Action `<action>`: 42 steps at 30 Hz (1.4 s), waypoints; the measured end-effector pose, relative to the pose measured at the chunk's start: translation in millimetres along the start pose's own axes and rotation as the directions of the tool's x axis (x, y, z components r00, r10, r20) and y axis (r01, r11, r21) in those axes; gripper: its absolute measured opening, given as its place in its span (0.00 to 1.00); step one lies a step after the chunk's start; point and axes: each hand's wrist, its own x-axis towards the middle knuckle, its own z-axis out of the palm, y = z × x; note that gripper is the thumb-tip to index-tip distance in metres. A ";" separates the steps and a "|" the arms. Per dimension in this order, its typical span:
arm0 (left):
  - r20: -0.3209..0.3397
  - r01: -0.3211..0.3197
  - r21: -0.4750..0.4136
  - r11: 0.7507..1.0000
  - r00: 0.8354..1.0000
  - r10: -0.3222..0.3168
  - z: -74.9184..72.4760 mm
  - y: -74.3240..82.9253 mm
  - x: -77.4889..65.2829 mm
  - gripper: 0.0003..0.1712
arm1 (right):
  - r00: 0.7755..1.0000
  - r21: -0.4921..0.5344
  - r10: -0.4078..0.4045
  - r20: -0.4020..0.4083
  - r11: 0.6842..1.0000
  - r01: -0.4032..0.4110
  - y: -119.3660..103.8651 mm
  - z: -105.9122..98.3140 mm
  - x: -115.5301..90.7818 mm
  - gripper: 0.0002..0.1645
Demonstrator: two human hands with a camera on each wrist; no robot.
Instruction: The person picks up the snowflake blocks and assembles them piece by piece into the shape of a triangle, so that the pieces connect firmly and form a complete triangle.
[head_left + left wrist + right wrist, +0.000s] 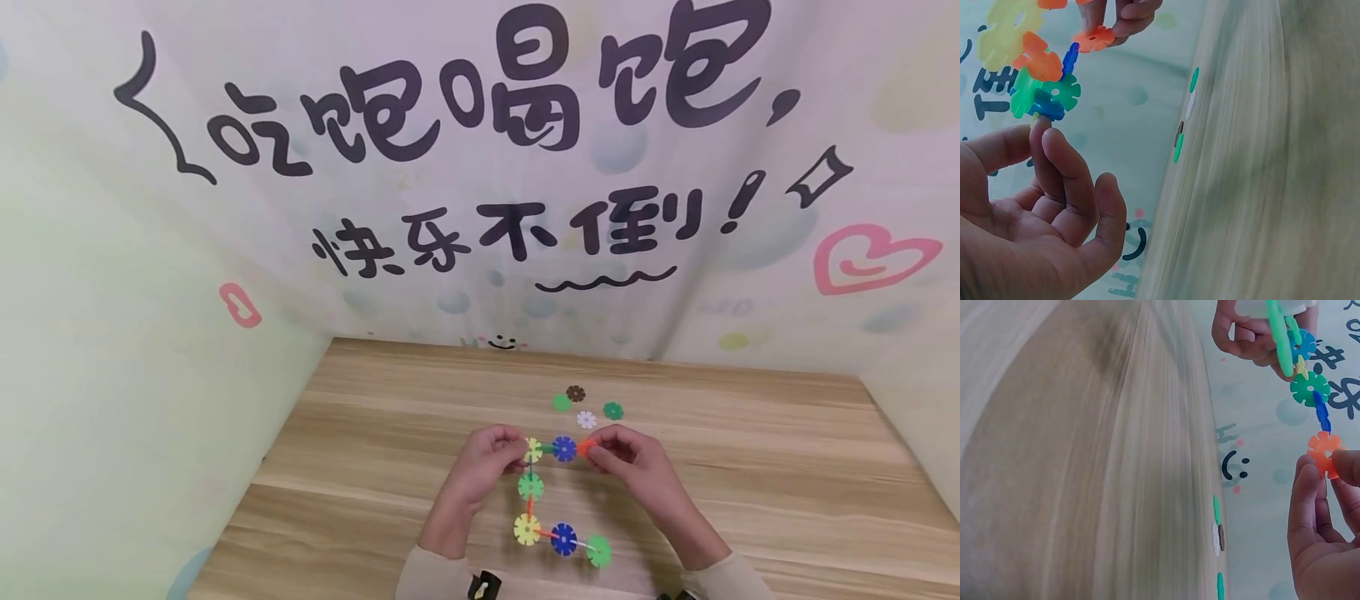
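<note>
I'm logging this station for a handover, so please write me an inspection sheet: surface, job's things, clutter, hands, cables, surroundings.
Surface: wood-grain table.
Job's things: C-shaped chain of slotted discs, held above the table; beyond it lie a loose brown disc, white disc and two green discs.
Clutter: nothing seen.
Hands: left hand pinches the yellow corner disc; right hand pinches the orange end disc.
Cables: nothing seen.
Surroundings: pale backdrop with black lettering behind the table.

Head view high, facing forward-down; wrist views close, sharing disc chain [1310, 389].
</note>
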 end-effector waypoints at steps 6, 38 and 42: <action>0.008 -0.004 0.002 1.000 1.000 0.004 0.4 -1.8 0.3 0.09 | 1.000 -0.013 -0.026 0.007 1.000 0.026 -3.8 1.3 -2.4 0.10; 0.010 -0.019 0.043 0.999 1.000 0.018 4.2 0.7 -0.6 0.07 | 1.000 0.149 -0.010 -0.011 0.989 0.011 0.9 3.0 -3.7 0.12; 0.002 -0.032 0.066 0.997 0.999 0.032 5.6 -0.2 0.4 0.05 | 1.000 0.131 -0.006 -0.030 0.991 0.009 0.9 3.8 -2.1 0.11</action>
